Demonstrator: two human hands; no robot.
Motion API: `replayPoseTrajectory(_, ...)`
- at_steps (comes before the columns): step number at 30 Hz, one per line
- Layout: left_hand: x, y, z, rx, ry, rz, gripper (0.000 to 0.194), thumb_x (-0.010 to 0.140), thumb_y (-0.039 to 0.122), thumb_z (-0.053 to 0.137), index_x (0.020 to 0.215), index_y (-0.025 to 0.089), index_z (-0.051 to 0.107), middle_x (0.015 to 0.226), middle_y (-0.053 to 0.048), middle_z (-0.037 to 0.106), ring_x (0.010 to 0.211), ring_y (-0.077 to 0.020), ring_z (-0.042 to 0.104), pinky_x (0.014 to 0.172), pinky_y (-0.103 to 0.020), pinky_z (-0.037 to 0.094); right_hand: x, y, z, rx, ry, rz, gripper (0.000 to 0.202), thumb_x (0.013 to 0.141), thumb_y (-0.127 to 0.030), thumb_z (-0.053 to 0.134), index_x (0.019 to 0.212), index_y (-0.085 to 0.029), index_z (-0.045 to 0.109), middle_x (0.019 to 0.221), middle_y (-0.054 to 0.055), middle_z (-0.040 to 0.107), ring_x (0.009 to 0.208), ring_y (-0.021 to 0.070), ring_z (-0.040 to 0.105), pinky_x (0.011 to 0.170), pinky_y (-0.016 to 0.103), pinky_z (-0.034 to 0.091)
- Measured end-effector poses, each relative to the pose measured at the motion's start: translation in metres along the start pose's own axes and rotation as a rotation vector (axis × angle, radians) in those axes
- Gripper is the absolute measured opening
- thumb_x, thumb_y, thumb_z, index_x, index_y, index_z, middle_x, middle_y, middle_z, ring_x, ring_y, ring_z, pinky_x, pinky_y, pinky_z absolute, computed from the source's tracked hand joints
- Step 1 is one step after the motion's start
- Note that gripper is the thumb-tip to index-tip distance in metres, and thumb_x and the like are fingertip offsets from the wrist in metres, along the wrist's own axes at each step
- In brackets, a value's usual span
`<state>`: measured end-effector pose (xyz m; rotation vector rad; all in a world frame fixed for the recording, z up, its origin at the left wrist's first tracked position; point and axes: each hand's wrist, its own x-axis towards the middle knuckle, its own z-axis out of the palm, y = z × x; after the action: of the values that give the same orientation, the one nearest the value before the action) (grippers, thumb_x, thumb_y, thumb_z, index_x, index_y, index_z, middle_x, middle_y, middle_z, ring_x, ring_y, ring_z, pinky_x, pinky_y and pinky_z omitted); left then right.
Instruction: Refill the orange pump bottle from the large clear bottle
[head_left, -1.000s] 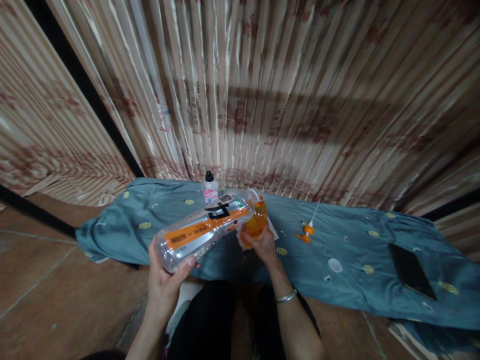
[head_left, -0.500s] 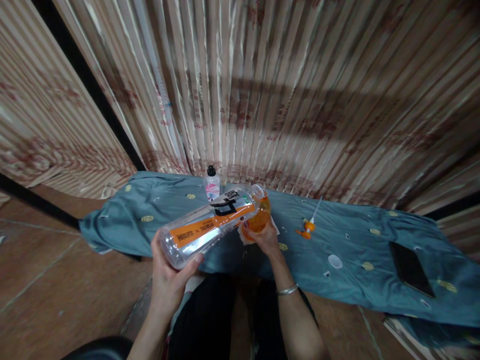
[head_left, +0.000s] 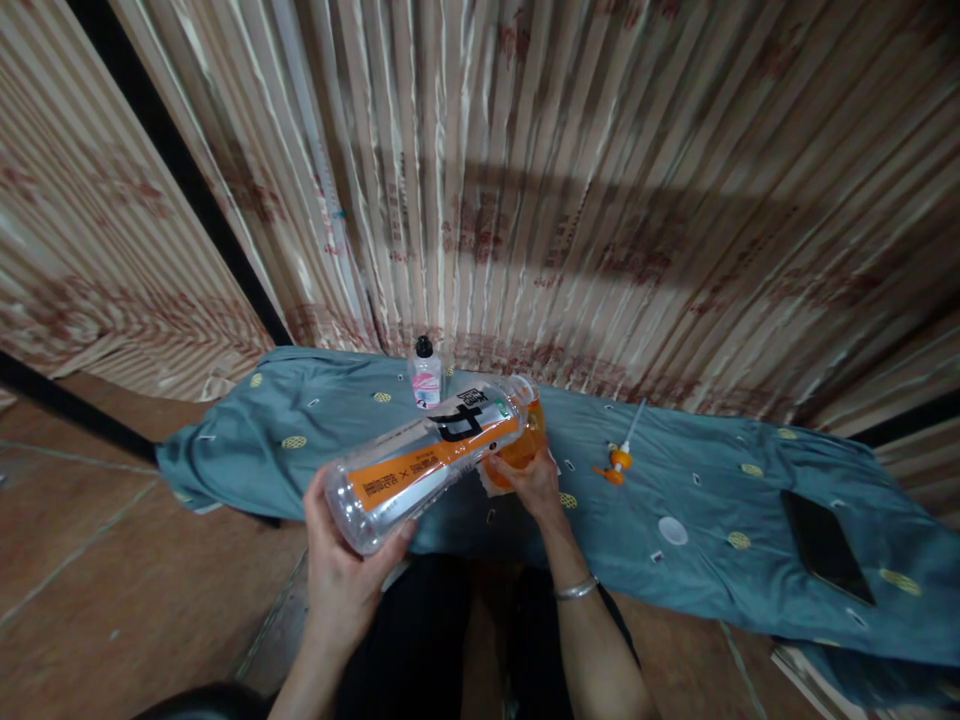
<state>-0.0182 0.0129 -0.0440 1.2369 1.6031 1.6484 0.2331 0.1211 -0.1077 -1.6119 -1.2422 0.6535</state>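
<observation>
My left hand (head_left: 349,560) is closed around the base of a large clear plastic bottle (head_left: 431,460) with an orange and silver label. The bottle is tilted, its uncapped mouth up and to the right, over an orange see-through bottle (head_left: 529,440). My right hand (head_left: 534,485) grips that orange bottle, which stands on a pale sheet (head_left: 491,482). The large bottle hides part of the orange one and its opening. To the right lies an orange pump head (head_left: 619,460) with a clear tube.
A small clear bottle with a black cap (head_left: 426,375) stands behind the large bottle. Rightward on the blue cloth (head_left: 697,460) are a round white disc (head_left: 673,530) and a black phone (head_left: 825,545). A striped curtain (head_left: 480,200) hangs close behind.
The large bottle's mouth has shifted slightly right and down, still tilted over the orange bottle. Both hands keep their holds, and the whole view has shifted a little.
</observation>
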Motion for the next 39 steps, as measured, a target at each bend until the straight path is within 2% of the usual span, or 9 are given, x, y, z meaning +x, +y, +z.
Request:
replayPoseTrajectory(4,-0.004,0.009,0.003,0.067,0.016,0.054,0.113,0.057,0.048,0.098,0.153,0.022,0.043,0.136,-0.014,0.061,0.116,-0.0335,0.071,0.099,-0.046,0.061,0.0,-0.003,0.0,0.009,-0.006,-0.006,0.07,0.064,-0.05,0.084,0.123,-0.021,0.06,0.103,0.01,0.082,0.099,0.0336,0.08,0.088,0.045,0.065)
replayPoseTrajectory(7,-0.011,0.022,0.008,0.039,0.038,0.037,0.116,0.066,0.051,0.093,0.162,0.024,0.035,0.141,-0.014,0.06,0.122,-0.033,0.068,0.109,-0.05,0.054,0.0,-0.004,-0.001,0.009,-0.009,-0.007,0.068,0.063,-0.049,0.083,0.121,-0.021,0.061,0.101,0.009,0.083,0.097,0.034,0.08,0.088,0.045,0.064)
replayPoseTrajectory(11,-0.016,0.032,0.012,0.061,0.05,0.035,0.11,0.065,0.055,0.092,0.159,0.024,0.042,0.143,-0.014,0.059,0.126,-0.0347,0.065,0.115,-0.053,0.048,0.001,-0.003,-0.001,0.003,-0.004,-0.015,0.07,0.061,-0.053,0.083,0.12,-0.021,0.062,0.099,0.009,0.083,0.096,0.0344,0.08,0.086,0.045,0.065)
replayPoseTrajectory(20,-0.015,0.035,0.011,0.097,0.083,0.105,0.101,0.064,0.056,0.092,0.149,0.022,0.05,0.139,-0.011,0.058,0.119,-0.0302,0.065,0.106,-0.045,0.055,0.0,-0.005,-0.002,0.002,-0.024,-0.001,0.071,0.063,-0.054,0.08,0.123,-0.02,0.061,0.103,0.01,0.082,0.098,0.034,0.08,0.089,0.047,0.065)
replayPoseTrajectory(30,-0.015,0.04,0.013,0.101,0.098,0.117,0.098,0.062,0.057,0.093,0.144,0.023,0.052,0.134,-0.01,0.058,0.114,-0.0297,0.066,0.104,-0.045,0.055,0.0,-0.005,-0.002,-0.032,-0.005,-0.028,0.067,0.064,-0.051,0.082,0.121,-0.022,0.06,0.104,0.009,0.083,0.101,0.0333,0.08,0.09,0.044,0.064)
replayPoseTrajectory(35,-0.015,0.038,0.012,0.091,0.089,0.121,0.098,0.062,0.053,0.093,0.145,0.024,0.05,0.134,-0.01,0.058,0.115,-0.0294,0.066,0.103,-0.044,0.056,0.0,-0.006,-0.002,-0.036,-0.006,-0.007,0.067,0.063,-0.049,0.084,0.119,-0.021,0.061,0.098,0.009,0.083,0.096,0.0343,0.081,0.087,0.045,0.065)
replayPoseTrajectory(39,-0.014,0.036,0.011,0.095,0.08,0.124,0.1,0.061,0.056,0.094,0.145,0.023,0.05,0.135,-0.011,0.057,0.117,-0.0308,0.065,0.102,-0.044,0.057,0.0,-0.004,-0.002,-0.032,-0.024,-0.014,0.069,0.064,-0.05,0.083,0.122,-0.02,0.06,0.101,0.01,0.083,0.097,0.0334,0.08,0.087,0.044,0.064)
